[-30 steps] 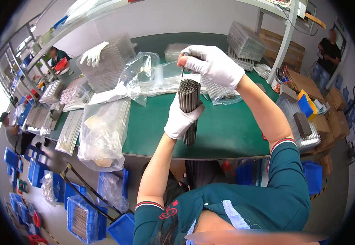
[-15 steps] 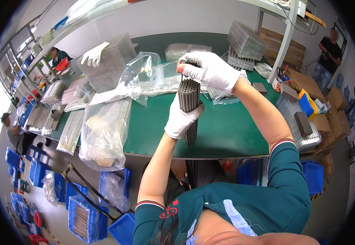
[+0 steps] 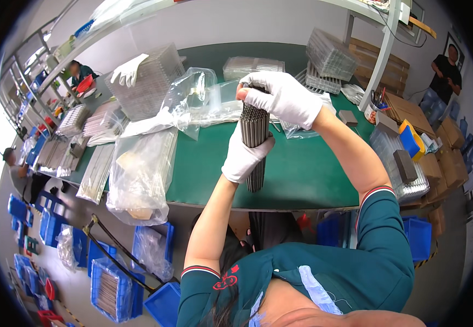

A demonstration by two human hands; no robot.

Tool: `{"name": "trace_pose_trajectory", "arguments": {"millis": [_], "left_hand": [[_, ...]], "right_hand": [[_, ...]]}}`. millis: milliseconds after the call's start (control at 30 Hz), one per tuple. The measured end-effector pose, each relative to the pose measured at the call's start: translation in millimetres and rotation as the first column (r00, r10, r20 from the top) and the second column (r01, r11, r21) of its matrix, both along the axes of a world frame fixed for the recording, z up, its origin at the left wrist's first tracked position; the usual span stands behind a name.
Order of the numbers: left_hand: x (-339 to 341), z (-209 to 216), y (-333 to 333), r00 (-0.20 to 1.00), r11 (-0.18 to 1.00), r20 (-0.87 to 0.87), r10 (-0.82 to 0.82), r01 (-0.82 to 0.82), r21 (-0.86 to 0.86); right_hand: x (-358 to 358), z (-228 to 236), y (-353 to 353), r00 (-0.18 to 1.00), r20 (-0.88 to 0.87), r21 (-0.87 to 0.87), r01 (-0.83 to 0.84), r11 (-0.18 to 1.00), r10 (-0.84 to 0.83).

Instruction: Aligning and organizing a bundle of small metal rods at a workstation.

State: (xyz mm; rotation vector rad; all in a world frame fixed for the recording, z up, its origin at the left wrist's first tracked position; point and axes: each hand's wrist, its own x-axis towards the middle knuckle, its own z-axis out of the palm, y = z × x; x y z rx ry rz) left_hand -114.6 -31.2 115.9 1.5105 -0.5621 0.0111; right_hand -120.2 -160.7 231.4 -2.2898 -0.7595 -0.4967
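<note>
My left hand (image 3: 247, 156), in a white glove with bare fingertips, wraps round an upright bundle of thin grey metal rods (image 3: 254, 131). The bundle stands above the front part of the green table, its round rod ends facing up. Over its top, my right hand (image 3: 280, 95), gloved the same way, is closed in a pinch at the bundle's left edge. A thin dark rod seems to be between its thumb and fingers, mostly hidden by the glove.
Around the green table (image 3: 209, 174) lie a plastic bag of rods (image 3: 141, 174), clear trays (image 3: 149, 82) with a white glove on top, and more stacked trays (image 3: 331, 54). A grey block (image 3: 405, 166) lies at right. Blue bins (image 3: 163, 305) stand below; other people are farther off.
My right hand has come down slightly closer to the rod ends. My left hand still grips the bundle. The view has shifted a little, and the standing person at right has changed posture.
</note>
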Motion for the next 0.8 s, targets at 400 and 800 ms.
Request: {"name": "trace_pose_trajectory", "arguments": {"millis": [400,800], "left_hand": [[-1,0,0,1.0,1.0,0.01,-0.003,0.003,0.02],[0,0,2,1.0,1.0,0.014,0.007,-0.007,0.028]], "right_hand": [[-5,1,1,1.0,0.002,-0.014,-0.012,1.0,0.012],[-12,10,0,0.984,-0.167,0.127,-0.046,0.991,0.067]]}}
